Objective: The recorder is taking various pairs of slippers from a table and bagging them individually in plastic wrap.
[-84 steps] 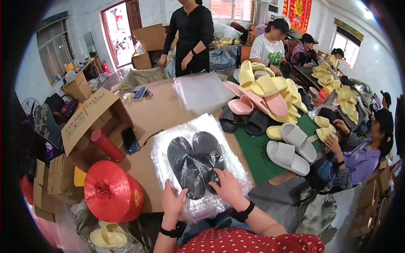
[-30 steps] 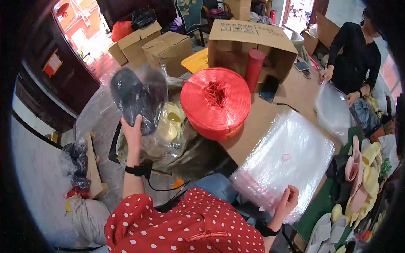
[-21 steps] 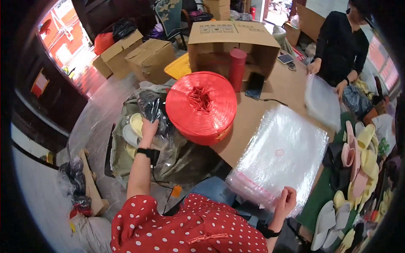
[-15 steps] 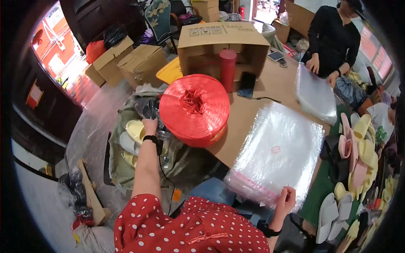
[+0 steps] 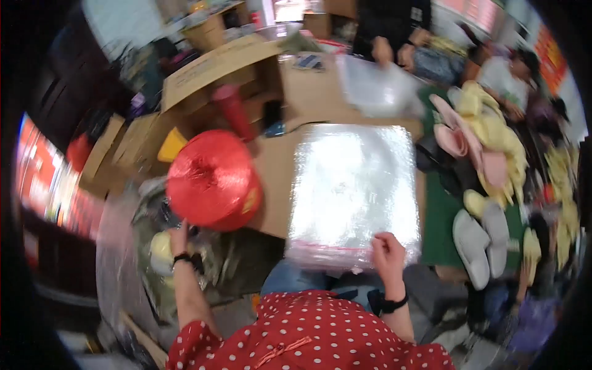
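My left hand (image 5: 178, 237) is low on the left, over an open green sack (image 5: 140, 231) that holds plastic-wrapped slippers, one of them pale yellow (image 5: 161, 245). Blur smears its fingers, so I cannot tell whether they grip anything. Beside it, on the table's near left edge, stands a big roll of red plastic twine (image 5: 213, 179). My right hand (image 5: 388, 254) is closed, fingers curled, with nothing visible in them. It is at the near right corner of a stack of clear plastic bags (image 5: 354, 185) with pink-edged openings toward me.
An open cardboard box (image 5: 216, 68), a red cylinder (image 5: 234, 112) and a dark phone (image 5: 272, 116) are farther back. Across the table a person (image 5: 391, 31) handles clear bags (image 5: 382, 86). On the right, grey slippers (image 5: 472, 246) and pink slippers (image 5: 459, 132) lie on a green surface (image 5: 441, 228).
My view has turned right, so the table, twine roll and box appear farther left. My left hand remains by the sack; my right hand remains curled near the bag stack's edge.
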`<state>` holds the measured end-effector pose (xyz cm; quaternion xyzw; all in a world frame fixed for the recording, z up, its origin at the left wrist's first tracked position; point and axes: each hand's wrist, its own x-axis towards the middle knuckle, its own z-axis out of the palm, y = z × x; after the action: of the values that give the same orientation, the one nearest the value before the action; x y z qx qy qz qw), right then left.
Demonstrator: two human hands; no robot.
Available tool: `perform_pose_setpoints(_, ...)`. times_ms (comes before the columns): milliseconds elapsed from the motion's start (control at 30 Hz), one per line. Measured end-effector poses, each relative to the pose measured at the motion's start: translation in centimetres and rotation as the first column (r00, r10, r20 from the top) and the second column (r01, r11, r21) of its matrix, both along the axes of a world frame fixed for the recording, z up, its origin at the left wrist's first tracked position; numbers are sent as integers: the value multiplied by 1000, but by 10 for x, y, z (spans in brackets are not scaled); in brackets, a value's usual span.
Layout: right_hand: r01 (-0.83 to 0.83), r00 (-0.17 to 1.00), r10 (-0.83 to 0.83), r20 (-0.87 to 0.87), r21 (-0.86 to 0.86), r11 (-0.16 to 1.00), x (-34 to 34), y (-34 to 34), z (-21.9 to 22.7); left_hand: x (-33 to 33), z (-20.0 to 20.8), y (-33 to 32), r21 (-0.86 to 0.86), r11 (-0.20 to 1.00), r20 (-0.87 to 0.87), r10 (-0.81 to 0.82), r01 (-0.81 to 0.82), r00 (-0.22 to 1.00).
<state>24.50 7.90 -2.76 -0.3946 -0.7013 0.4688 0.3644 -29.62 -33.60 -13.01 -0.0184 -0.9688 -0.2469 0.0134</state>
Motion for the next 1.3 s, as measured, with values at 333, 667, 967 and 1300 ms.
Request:
perform_pose_setpoints(333,451,786,-604,134,546,707,131,61,18,209,171,183,-49,934,-814,-243,353,528)
perform_pose_setpoints(667,582,269,-698,664,465,667,330,172,-24,307,148,317,-76,100,-376,-924,992,65)
perform_pose_setpoints(967,491,406,-760,507,580,650,269,146,-19,313,98,342,-77,-48,-118,-991,996,-57)
perform_pose_setpoints(1300,436,836,-547,46,551,712,112,69,87,319,91,345,-9,-22,-167,-986,1000,-24)
